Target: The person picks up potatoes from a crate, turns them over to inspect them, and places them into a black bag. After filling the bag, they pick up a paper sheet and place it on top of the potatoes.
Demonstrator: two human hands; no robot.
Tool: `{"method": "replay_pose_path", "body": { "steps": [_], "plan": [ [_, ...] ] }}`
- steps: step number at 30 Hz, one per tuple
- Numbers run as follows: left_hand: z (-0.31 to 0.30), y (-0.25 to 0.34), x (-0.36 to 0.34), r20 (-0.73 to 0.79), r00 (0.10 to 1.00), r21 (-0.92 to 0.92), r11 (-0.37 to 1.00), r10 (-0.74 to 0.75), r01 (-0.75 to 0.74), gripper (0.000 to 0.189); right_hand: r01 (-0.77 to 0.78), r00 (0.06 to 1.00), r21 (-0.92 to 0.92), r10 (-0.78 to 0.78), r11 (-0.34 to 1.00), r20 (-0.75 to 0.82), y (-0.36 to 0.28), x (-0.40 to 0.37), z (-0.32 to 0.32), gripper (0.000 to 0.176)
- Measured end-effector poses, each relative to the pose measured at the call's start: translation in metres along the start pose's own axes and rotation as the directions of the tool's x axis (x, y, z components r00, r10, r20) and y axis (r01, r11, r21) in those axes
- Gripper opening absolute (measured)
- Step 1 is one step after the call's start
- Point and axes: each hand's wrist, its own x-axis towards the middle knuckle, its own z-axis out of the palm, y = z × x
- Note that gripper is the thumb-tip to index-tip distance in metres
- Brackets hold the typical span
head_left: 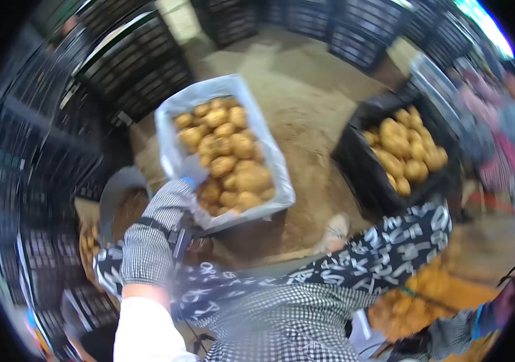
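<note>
My left hand [195,171], in a grey-blue glove with a checked sleeve cover behind it, is at the near left side of a crate lined with pale plastic [269,142]. It overlaps the potatoes [224,145] that fill this crate, and its fingers are smeared by motion. Far out at the lower right, my right hand [509,297] wears a dark glove with a blue cuff. Loose potatoes [399,308] lie in a blurred heap between that hand and my patterned trousers. I cannot tell whether the right hand holds anything.
To the right stands a black-lined crate [354,145] holding more potatoes. Stacked dark crates [137,66] line the left and back. A grey bucket [116,202] is beside my left forearm. Another person [499,120] in pink is at the far right.
</note>
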Motion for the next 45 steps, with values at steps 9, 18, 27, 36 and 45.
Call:
{"method": "replay_pose_path", "body": {
  "steps": [9, 18, 27, 36, 45],
  "plan": [
    [-0.149, 0.141, -0.083, 0.459, 0.779, -0.871, 0.043, 0.427, 0.49, 0.068, -0.514, 0.828, -0.645, 0.523, 0.565, -0.202, 0.352, -0.009, 0.005, 0.034],
    [-0.111, 0.191, -0.153, 0.363, 0.895, -0.931, 0.139, 0.26, 0.337, 0.066, -0.788, 0.359, -0.537, 0.933, 0.303, -0.001, 0.425, -0.099, 0.009, 0.058],
    [-0.058, 0.198, -0.164, 0.171, 0.97, -0.985, 0.07, 0.174, 0.161, 0.082, -0.67, 0.553, -0.638, 0.829, 0.38, -0.086, 0.441, -0.121, -0.038, 0.046],
    [-0.066, 0.196, -0.161, 0.467, 0.861, -0.822, -0.261, 0.201, 0.507, 0.083, -0.481, 0.588, -0.787, 0.808, 0.387, 0.037, 0.441, -0.129, -0.053, 0.054],
    [-0.062, 0.193, -0.163, 0.474, 0.878, -0.878, 0.108, 0.065, 0.466, 0.084, -0.544, 0.353, -0.822, 0.935, 0.166, -0.044, 0.435, -0.126, -0.024, 0.043]
  ]
}}
